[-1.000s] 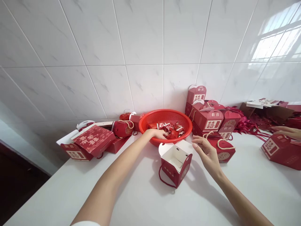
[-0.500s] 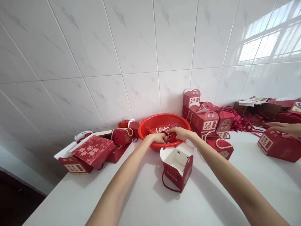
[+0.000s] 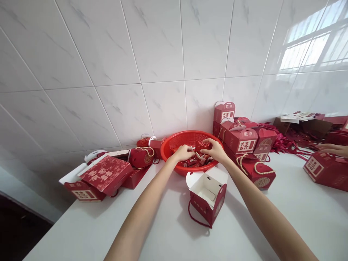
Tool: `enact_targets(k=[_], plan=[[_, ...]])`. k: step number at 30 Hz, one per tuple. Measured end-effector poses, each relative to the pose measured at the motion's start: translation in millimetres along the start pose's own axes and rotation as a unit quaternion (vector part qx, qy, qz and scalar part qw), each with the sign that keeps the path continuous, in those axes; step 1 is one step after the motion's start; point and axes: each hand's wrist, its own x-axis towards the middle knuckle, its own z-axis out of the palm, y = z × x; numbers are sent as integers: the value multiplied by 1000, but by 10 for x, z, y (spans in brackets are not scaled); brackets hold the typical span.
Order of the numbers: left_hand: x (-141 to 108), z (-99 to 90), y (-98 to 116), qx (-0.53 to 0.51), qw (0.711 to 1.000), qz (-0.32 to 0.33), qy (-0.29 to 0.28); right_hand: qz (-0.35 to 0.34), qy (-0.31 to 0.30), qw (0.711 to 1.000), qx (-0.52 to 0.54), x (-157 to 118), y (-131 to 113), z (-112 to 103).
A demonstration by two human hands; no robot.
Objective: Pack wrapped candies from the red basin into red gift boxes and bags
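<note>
Both hands are inside the red plastic basket (image 3: 175, 139), over small wrapped sweets (image 3: 194, 161) in red and white. My right hand (image 3: 216, 150) pinches a red wrapped sweet (image 3: 201, 146) at the basket's right side. The fingers of my left hand (image 3: 183, 153) are curled together on the left side; what they hold, if anything, I cannot make out. In front of the basket, between my forearms, stands a red gift box (image 3: 202, 206) with its lid flaps open, a white inside and a dark red cord handle.
Closed red gift boxes (image 3: 246, 143) are stacked right of the basket. More red boxes (image 3: 104, 174) lie at the left table edge. Dark red ribbons (image 3: 284, 139) lie at the back right. Another person's hand (image 3: 333, 149) touches a red box (image 3: 326, 170) at far right.
My hands have risen a little from the sweets and moved apart. A red wrapped sweet now shows in my right hand. The view has shifted slightly.
</note>
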Motion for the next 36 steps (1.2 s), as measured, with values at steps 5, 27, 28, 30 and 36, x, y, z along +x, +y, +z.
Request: enact_targets(k=[5, 27, 28, 30, 36], plan=[[-31, -8, 44, -18, 1000, -8, 14, 0, 12, 998, 63, -26, 19, 9], [-77, -3, 70, 96, 977, -22, -187, 80, 84, 931, 347, -50, -16, -44], [-60, -6, 71, 92, 977, -16, -189, 78, 90, 929, 350, -46, -15, -37], [6, 1, 104, 82, 982, 6, -172, 72, 109, 925, 358, -32, -11, -23], [368, 298, 355, 69, 985, 59, -148, 63, 138, 919, 364, 3, 25, -5]])
